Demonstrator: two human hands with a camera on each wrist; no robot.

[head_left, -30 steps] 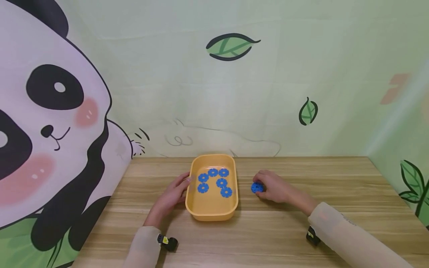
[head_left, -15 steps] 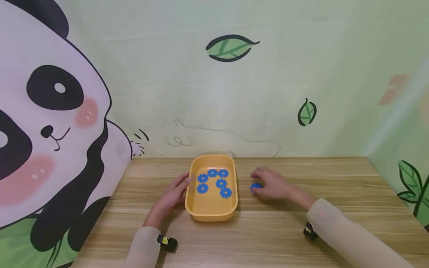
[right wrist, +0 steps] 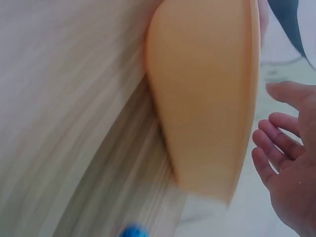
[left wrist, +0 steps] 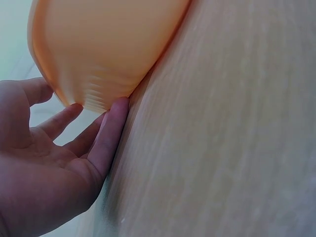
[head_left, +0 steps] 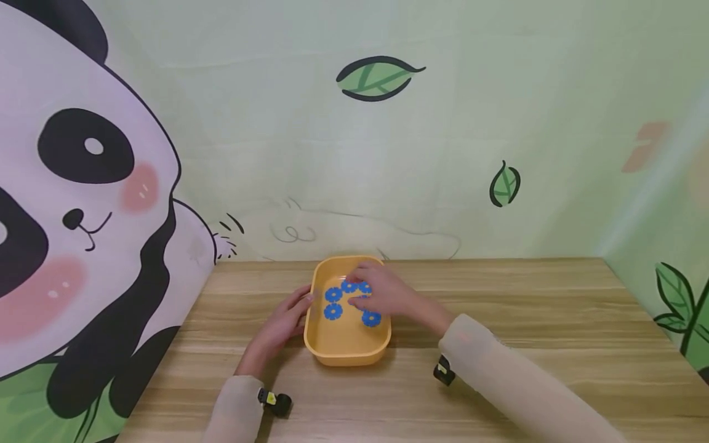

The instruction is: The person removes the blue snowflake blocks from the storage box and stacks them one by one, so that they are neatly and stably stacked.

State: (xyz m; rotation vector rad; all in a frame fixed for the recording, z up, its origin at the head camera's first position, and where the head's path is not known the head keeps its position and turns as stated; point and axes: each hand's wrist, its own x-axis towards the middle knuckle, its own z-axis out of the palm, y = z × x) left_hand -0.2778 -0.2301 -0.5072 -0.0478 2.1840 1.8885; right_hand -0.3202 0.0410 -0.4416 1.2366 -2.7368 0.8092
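Observation:
A yellow plastic tray sits on the table with several blue snowflake-shaped interlocking discs lying in it. My left hand rests at the tray's left side, its fingertips touching the outer wall and rim in the left wrist view. My right hand hovers over the tray's right half and covers part of the discs there. Its fingers are loosely bent, and the right wrist view shows nothing between them. A blue piece peeks in at that view's bottom edge, on the table; my right forearm hides its place in the head view.
The wood-grain table meets a cloth backdrop printed with a panda and leaves. Each wrist carries a small black camera. The tray stands close to the table's back edge.
My right hand has let go of the blue piece on the table and moved left over the tray. My left hand stays at the tray's side.

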